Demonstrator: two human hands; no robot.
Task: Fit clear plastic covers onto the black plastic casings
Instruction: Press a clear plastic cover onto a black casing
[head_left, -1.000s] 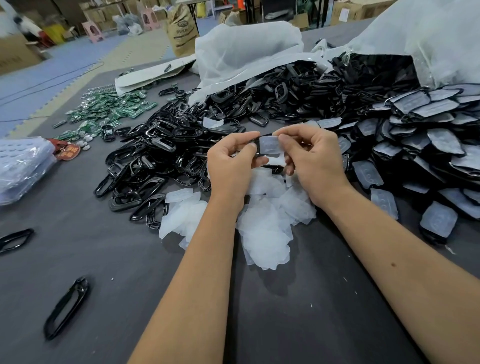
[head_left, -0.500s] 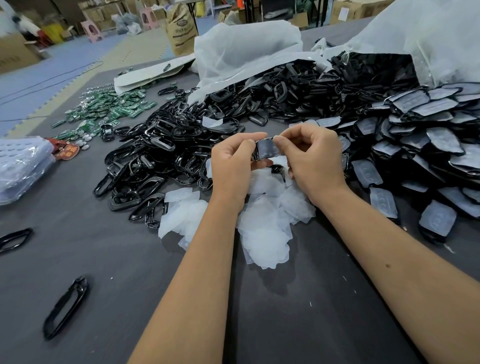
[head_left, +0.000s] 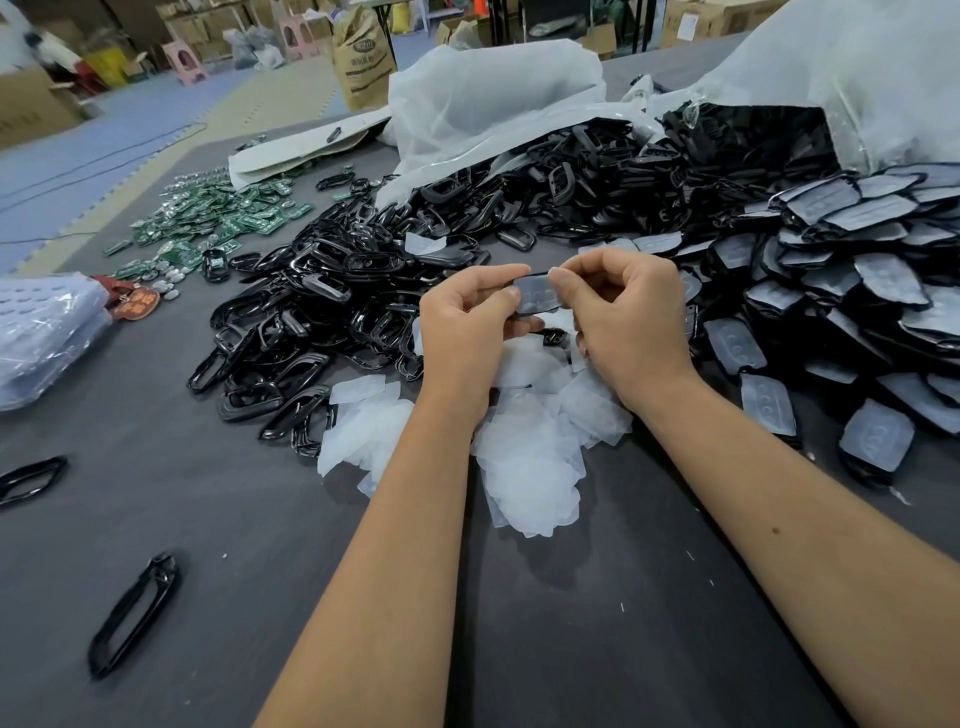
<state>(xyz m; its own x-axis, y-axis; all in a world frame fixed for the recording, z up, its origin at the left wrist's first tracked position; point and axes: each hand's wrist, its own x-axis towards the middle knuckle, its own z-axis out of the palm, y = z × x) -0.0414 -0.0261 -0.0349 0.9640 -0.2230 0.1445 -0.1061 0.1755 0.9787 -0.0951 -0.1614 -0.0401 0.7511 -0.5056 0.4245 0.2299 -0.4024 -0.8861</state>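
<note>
- Above the heap of loose clear covers (head_left: 524, 467) on the grey surface (head_left: 571, 623), one black casing (head_left: 535, 318) with its clear cover (head_left: 535, 296) is being pinched between the left hand (head_left: 467, 322) and right hand (head_left: 628, 322), fingers curled narrowly round its ends.
- Step judged: cover being pressed into the frame; seating cannot be told.
- Next: edges are to be pressed flush, then the piece laid with the finished pile (head_left: 841, 291).
- Compared with 0.5 s ago, the piece is being held nearly unchanged.

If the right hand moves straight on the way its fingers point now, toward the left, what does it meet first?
Most likely the left hand: the right hand points its fingertips at it across the black casing both hold. Depth is hard to judge.
</note>
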